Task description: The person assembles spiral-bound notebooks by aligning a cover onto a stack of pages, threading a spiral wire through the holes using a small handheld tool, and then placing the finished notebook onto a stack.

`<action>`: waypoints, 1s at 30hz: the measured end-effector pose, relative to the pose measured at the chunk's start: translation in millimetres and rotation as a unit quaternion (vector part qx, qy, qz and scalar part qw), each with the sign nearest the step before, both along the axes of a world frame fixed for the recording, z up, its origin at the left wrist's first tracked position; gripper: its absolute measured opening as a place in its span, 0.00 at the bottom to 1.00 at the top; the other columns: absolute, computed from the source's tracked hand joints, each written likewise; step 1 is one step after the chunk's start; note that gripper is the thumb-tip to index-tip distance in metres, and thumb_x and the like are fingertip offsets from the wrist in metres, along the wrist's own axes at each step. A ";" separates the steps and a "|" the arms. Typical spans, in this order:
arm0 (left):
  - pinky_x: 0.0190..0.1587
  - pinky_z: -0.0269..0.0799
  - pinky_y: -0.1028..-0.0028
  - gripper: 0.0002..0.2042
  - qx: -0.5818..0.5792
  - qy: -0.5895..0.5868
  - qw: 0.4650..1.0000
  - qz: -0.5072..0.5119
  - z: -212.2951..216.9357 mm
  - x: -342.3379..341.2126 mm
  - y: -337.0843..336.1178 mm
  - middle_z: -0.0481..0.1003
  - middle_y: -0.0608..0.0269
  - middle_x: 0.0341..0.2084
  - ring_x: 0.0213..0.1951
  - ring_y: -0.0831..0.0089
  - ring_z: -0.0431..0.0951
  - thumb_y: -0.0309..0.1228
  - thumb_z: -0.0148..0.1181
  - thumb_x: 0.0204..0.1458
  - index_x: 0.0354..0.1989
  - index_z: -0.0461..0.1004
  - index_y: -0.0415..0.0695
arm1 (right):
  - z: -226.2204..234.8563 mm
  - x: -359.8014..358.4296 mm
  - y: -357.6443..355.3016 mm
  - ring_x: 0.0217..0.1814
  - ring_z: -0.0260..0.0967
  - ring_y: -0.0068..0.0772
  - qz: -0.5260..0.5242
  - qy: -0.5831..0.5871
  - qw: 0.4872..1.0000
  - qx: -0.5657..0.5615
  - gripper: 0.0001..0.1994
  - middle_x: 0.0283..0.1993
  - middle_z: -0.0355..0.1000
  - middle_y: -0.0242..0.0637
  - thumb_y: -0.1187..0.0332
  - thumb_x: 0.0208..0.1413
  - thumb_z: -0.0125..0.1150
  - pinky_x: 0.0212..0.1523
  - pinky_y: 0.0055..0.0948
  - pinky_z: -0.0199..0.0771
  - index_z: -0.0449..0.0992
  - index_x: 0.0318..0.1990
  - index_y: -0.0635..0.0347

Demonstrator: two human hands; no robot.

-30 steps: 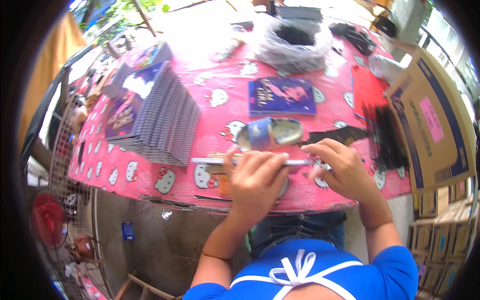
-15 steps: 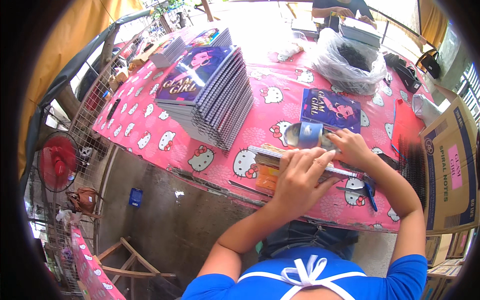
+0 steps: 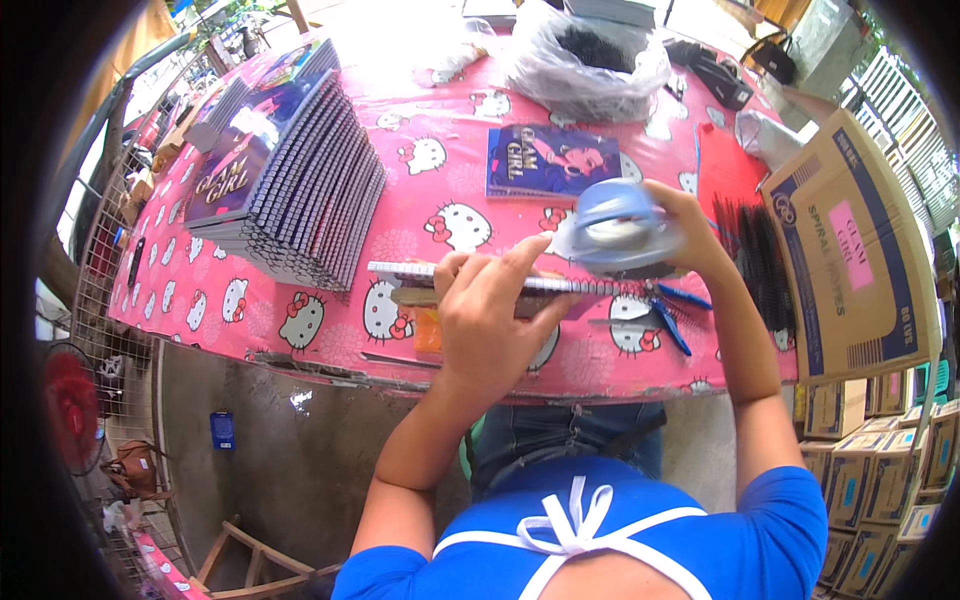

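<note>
My left hand [image 3: 490, 310] is closed around a thin notebook [image 3: 400, 268] standing on its long side at the table's near edge. A dark spiral coil [image 3: 605, 288] runs along its upper edge and sticks out to the right. My right hand [image 3: 680, 228] grips a rounded blue-and-whitish tool [image 3: 620, 228] above the coil; motion blurs it, so its kind is unclear. Below the coil lie blue-handled pliers [image 3: 672, 325]. Just behind, a purple-covered spiral notebook [image 3: 550, 162] lies flat. An orange piece [image 3: 428, 332] shows beneath my left hand.
A tall stack of spiral notebooks [image 3: 310, 185] stands at the left on the pink patterned tablecloth [image 3: 440, 165]. A clear plastic bag [image 3: 590, 75] of black coils sits at the back. Loose black coils [image 3: 765, 265] and a cardboard box [image 3: 850, 250] are at the right.
My right hand has raised the blue tool from beside the notebook and turned it. My left hand still holds the notebook. The view has shifted, so the table's things appear further left and higher.
</note>
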State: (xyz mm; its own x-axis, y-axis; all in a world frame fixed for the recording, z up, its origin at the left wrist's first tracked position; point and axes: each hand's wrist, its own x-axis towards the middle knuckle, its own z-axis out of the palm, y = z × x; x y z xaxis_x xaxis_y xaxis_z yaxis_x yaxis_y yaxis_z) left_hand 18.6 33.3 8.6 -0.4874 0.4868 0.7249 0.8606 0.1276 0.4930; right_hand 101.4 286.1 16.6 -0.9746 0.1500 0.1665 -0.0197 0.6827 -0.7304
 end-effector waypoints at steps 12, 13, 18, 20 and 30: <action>0.47 0.68 0.63 0.16 -0.045 -0.007 0.996 0.072 -0.6 -26.2 -39.0 0.77 0.64 0.33 0.46 0.61 0.70 0.31 0.76 0.28 0.29 0.78 0.44 | -3.2 -28.6 -35.8 0.44 0.71 0.28 0.104 0.006 0.992 -0.069 0.09 0.38 0.75 0.38 0.72 0.52 0.61 0.49 0.29 0.71 0.74 0.40 0.65; 0.47 0.68 0.63 0.17 -0.050 -0.017 0.996 0.068 -1.2 -25.7 -41.1 0.76 0.64 0.33 0.45 0.60 0.71 0.31 0.76 0.28 0.29 0.77 0.44 | -7.7 -32.5 -39.2 0.42 0.71 0.26 0.071 0.040 0.994 -0.078 0.09 0.37 0.75 0.37 0.73 0.51 0.63 0.47 0.28 0.72 0.74 0.40 0.64; 0.51 0.64 0.60 0.19 0.003 -0.086 0.994 0.062 -5.7 -31.1 -43.9 0.71 0.57 0.43 0.49 0.56 0.68 0.33 0.76 0.29 0.30 0.77 0.42 | -4.5 -41.0 -68.5 0.39 0.69 0.20 0.172 0.085 0.917 -0.350 0.12 0.35 0.74 0.32 0.77 0.44 0.68 0.39 0.24 0.73 0.75 0.38 0.61; 0.52 0.64 0.60 0.19 0.019 -0.086 0.993 0.075 1.8 -34.0 -45.1 0.67 0.52 0.49 0.50 0.55 0.68 0.33 0.77 0.28 0.30 0.76 0.41 | -3.3 -59.9 -58.3 0.45 0.72 0.28 -0.014 -0.006 1.000 0.018 0.12 0.36 0.74 0.33 0.75 0.44 0.69 0.46 0.31 0.74 0.75 0.37 0.59; 0.43 0.74 0.70 0.20 0.128 -0.179 0.975 0.031 -21.9 -46.7 -59.5 0.72 0.55 0.42 0.43 0.67 0.75 0.25 0.73 0.36 0.39 0.73 0.38 | -1.9 -71.6 -75.6 0.37 0.72 0.20 0.077 0.005 0.920 -0.383 0.20 0.33 0.76 0.34 0.82 0.35 0.63 0.37 0.24 0.73 0.75 0.43 0.64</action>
